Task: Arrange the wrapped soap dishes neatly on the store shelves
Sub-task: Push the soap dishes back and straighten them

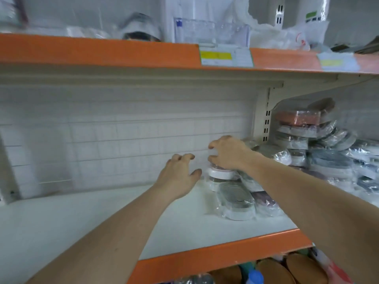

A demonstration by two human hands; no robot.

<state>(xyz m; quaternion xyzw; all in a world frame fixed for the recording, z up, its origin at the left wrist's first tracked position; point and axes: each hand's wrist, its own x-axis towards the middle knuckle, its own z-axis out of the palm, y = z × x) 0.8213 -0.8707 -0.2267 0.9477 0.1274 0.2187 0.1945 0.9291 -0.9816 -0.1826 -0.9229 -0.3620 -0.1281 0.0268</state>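
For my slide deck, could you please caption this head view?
Right hand holds a wrapped soap dish atop a small stack on the white shelf; left hand reaches alongside, fingers spread.

The white shelf point(102, 212) has an orange front edge point(215, 257), the back panel point(123, 140) shows a white grid pattern, the price label point(216, 56) is yellow, and clear-wrapped soap dishes point(235, 199) look grey, white and reddish-brown.

Bright even light, motion blur, wide-angle warp
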